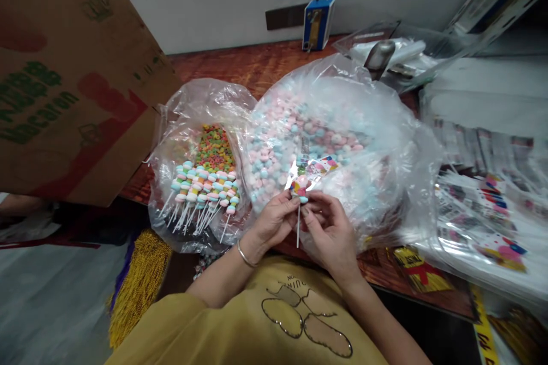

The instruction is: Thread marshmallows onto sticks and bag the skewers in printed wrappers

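Between my two hands stands a candy on a stick [298, 229], its white stick pointing down and its candy part inside a small printed plastic wrapper [322, 166]. My left hand [274, 219] pinches the wrapped candy from the left, a bangle on its wrist. From the right, my right hand [331, 231] has its fingers closed at the lower edge of the wrapper. Behind them spreads a large clear bag of pink and blue candies [295, 120]. Left of my hands, several finished-looking marshmallow sticks [205, 188] lie on another clear bag [205, 94] with small colourful ring candies [214, 147].
A big cardboard box [77, 85] stands at the left. Printed plastic wrappers [499, 222] lie in stacks at the right. A blue box-shaped device [318, 24] sits by the wall, near a clear bin [428, 51]. Yellow fringe [143, 279] hangs below the table's left side.
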{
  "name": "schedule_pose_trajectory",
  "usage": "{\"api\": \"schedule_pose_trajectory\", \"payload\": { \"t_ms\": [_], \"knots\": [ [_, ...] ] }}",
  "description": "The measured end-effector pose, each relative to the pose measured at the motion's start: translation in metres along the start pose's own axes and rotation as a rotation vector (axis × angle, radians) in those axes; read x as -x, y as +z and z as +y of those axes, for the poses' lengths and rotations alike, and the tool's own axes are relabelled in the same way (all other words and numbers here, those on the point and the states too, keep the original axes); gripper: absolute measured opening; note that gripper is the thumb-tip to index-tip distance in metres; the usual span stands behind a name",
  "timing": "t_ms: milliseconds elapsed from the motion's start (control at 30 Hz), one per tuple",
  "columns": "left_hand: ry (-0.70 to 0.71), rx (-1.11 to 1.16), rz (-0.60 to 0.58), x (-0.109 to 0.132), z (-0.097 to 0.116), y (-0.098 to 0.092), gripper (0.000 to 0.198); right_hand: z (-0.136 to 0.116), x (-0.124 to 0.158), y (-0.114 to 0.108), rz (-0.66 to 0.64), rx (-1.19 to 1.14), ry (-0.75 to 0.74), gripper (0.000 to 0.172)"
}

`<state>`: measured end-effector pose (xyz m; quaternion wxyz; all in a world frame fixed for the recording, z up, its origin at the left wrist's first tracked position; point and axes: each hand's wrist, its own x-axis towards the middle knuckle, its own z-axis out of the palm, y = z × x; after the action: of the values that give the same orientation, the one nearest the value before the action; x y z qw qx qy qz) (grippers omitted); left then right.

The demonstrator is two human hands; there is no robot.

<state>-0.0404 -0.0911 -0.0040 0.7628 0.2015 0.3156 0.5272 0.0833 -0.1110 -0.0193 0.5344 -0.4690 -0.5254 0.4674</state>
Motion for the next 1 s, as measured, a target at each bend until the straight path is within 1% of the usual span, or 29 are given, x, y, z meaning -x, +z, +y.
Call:
{"api": "schedule_pose_trajectory", "payload": {
  "t_ms": [67,133,233,300,367,433,500,567,667,733,800,900,1000],
  "knots": [
    [-0.017,0.005,-0.019,-0.002,-0.001,0.002,0.04,0.004,-0.005,0.001,0.033,0.059,-0.02,0.017],
    [0.009,-0.018,0.007,-0.005,-0.002,0.003,0.04,0.005,-0.008,0.001,0.056,0.173,-0.075,0.014],
    [0.047,-0.1,0.086,-0.01,-0.003,0.0,0.039,0.001,-0.011,-0.002,0.003,0.319,-0.208,0.021],
    [0.025,-0.161,0.125,-0.014,-0.003,-0.006,0.042,-0.002,-0.014,-0.007,-0.013,0.379,-0.262,0.021],
    [-0.029,-0.223,0.143,-0.016,-0.004,-0.012,0.047,-0.003,-0.017,-0.011,0.021,0.414,-0.25,0.016],
    [-0.051,-0.303,0.146,-0.016,-0.005,-0.015,0.052,-0.003,-0.021,-0.014,0.054,0.415,-0.204,0.011],
    [-0.009,-0.431,0.144,-0.014,-0.006,-0.015,0.056,-0.002,-0.023,-0.016,0.068,0.412,-0.17,0.011],
    [0.077,-0.568,0.143,-0.011,-0.005,-0.012,0.055,-0.001,-0.023,-0.018,0.081,0.44,-0.16,0.012],
    [0.139,-0.695,0.123,-0.008,-0.002,-0.009,0.055,0.0,-0.025,-0.021,0.066,0.497,-0.194,0.013],
    [0.14,-0.712,0.102,-0.007,-0.001,-0.009,0.057,0.001,-0.027,-0.024,0.016,0.548,-0.26,0.015],
    [0.131,-0.685,0.097,-0.008,-0.002,-0.01,0.059,0.002,-0.03,-0.027,-0.044,0.647,-0.369,0.017],
    [0.131,-0.587,0.138,-0.009,-0.006,-0.01,0.061,0.005,-0.035,-0.031,-0.103,0.878,-0.554,0.02],
    [0.152,-0.528,0.182,-0.011,-0.01,-0.008,0.061,0.009,-0.036,-0.031,-0.113,1.03,-0.672,0.02]
  ]
}}
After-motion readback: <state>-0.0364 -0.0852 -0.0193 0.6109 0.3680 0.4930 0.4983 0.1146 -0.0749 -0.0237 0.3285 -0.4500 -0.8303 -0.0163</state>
